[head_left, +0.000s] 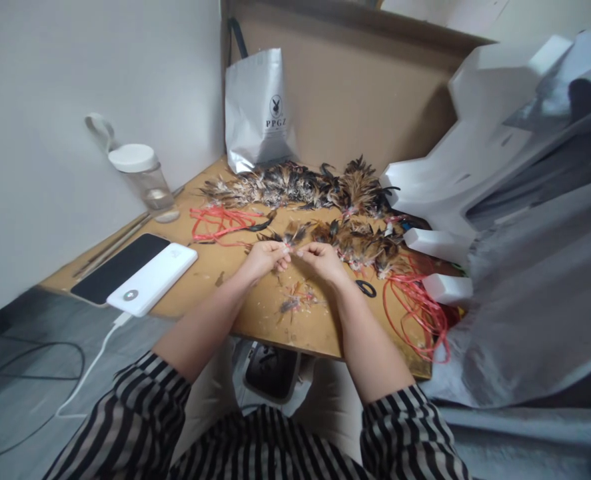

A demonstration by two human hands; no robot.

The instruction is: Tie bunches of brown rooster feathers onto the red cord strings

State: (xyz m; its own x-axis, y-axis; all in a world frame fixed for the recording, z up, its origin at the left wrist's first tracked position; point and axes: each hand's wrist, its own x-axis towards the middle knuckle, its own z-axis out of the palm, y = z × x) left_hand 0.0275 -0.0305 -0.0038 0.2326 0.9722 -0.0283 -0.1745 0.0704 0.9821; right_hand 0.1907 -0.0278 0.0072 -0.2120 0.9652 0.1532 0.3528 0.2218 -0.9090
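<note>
My left hand [268, 259] is pinched, thumb against fingers, around a small tuft of brown and dark feathers [296, 233] whose tips point up and away. Close beside it, my right hand [324, 260] is also closed in a pinch; what sits between its fingertips is too small to make out. Just beyond the right hand lies a row of brown feather bunches [368, 243]. Below both hands, on the wooden table [265, 320], are loose feather scraps [299, 300]. A black ring [366, 288] rests to the right of my right wrist.
A long heap of feathers [295, 183] lines the back, before a silver bag [258, 107]. Red strings lie left [220, 223] and right [415, 310]. At left are a phone [122, 267], a white power bank [152, 279] and a jar [142, 177]. White foam [425, 187] stands right.
</note>
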